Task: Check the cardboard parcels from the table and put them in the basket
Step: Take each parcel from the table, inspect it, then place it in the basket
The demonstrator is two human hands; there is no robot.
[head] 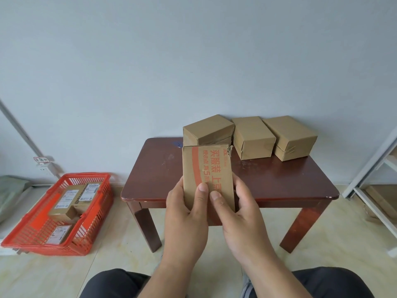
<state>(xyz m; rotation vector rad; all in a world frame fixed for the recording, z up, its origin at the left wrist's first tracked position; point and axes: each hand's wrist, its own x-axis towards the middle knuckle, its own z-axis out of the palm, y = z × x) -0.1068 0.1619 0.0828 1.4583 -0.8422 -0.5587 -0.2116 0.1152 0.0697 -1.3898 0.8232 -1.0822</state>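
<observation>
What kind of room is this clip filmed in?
Probably a plain indoor room used for parcel sorting: a low wooden table with cardboard parcels, a red basket on the tiled floor, bare wall behind.

Soft, even daylight, faint shadows, sharp centre, wide-angle bowing at the edges, no glare.

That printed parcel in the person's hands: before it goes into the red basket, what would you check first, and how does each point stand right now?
1. Grip: left hand and right hand both hold the printed parcel, thumbs on its face: ok.
2. Parcel condition: upper right corner looks torn: not ok.
3. Far side of the parcel checked: cannot tell, it is hidden.
4. Room in the red basket: parcels lie inside, some floor bare: ok.
5. Path to the basket, on the floor left of the table: nothing in the way: ok.
6. Parcels left: three plain boxes on the table: not ok.
</observation>
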